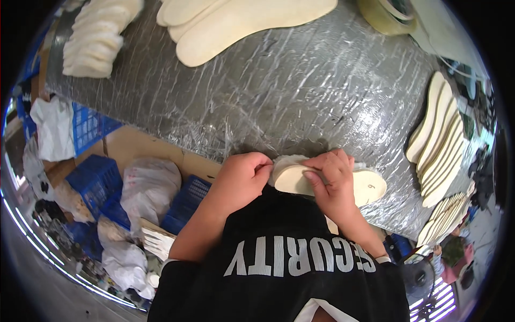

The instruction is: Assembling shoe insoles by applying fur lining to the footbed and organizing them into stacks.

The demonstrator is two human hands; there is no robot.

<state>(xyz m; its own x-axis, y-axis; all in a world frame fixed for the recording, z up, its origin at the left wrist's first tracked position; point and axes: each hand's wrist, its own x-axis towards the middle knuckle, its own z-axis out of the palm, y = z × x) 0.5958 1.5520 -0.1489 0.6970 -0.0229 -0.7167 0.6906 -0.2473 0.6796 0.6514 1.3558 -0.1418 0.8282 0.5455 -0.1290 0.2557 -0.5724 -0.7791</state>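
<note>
A pale insole [291, 181] lies within the right hand's [335, 174] grip, its rounded ends jutting out to either side of the fingers, a fluffy white lining [290, 160] along its far edge. The right hand clasps insole and lining together near the middle, thumb laid across the near face, fingers curled over the far side. Just left of that grip, the left hand [248, 170] pinches the lining at the insole's left end, thumb meeting forefinger, knuckles up. Both forearms angle inward from the person's sides. Beneath and beyond the hands spreads a plastic-wrapped table [268, 102]; a stack of insoles [441, 137] fans out to the right of the grip.
</note>
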